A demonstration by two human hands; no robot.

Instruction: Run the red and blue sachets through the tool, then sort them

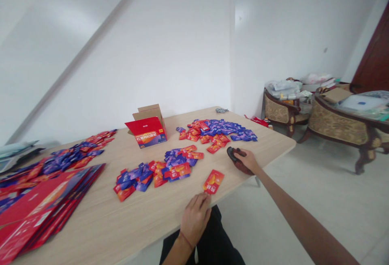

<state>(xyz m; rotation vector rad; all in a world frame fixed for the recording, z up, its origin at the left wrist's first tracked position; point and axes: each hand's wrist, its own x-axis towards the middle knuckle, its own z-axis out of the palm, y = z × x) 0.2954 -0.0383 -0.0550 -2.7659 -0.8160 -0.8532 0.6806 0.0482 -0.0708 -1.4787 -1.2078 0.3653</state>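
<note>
A single red and orange sachet (213,182) is at the near edge of the table. The curled fingers of my left hand (196,216) are closed at its near end; the thumb side is partly hidden. To the right, my right hand (247,160) is closed round a dark brown rounded object with a black top (234,155), whose kind I cannot make out. That object is at the table's right front edge. Beyond the single sachet lie a loose pile of red and purple sachets (178,163) and a smaller pile (133,180) left of it.
An open red and purple carton (150,135) stands at the back of the table (100,220). A larger sachet heap (219,129) lies right of it. Flat cartons (39,212) and more sachets (73,155) are on the left. Laden armchairs (340,123) stand right.
</note>
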